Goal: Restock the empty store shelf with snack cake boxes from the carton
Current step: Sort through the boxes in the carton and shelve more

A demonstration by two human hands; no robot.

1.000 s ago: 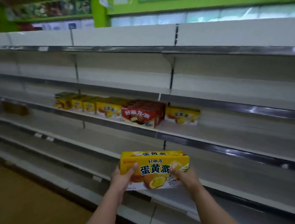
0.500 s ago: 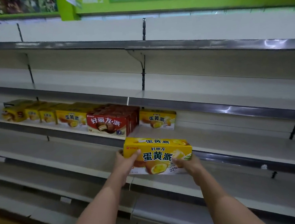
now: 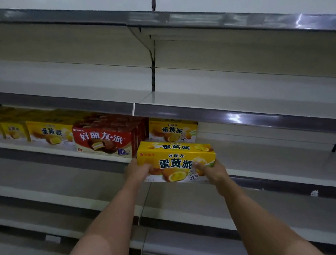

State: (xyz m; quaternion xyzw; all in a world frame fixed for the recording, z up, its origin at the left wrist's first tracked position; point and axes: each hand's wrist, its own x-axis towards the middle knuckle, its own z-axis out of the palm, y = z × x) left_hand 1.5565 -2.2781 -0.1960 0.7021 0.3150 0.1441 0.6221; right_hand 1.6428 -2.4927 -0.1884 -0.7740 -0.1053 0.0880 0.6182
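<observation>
I hold a yellow snack cake box (image 3: 175,159) by its two ends at the front edge of the middle shelf (image 3: 266,160). My left hand (image 3: 138,171) grips its left end and my right hand (image 3: 210,169) grips its right end. Right behind it on the shelf stands another yellow box (image 3: 172,131). To its left stand red snack cake boxes (image 3: 103,139), then a row of yellow boxes (image 3: 49,132) running off to the left. The carton is not in view.
The shelf to the right of the held box (image 3: 275,153) is bare. Shelves above (image 3: 241,93) and below (image 3: 188,198) hold nothing. A metal upright with a bracket (image 3: 152,68) divides the bays just above the boxes.
Both hands have carried the yellow box up and forward to the shelf edge, in front of the yellow box standing there. My view has closed in on the shelf.
</observation>
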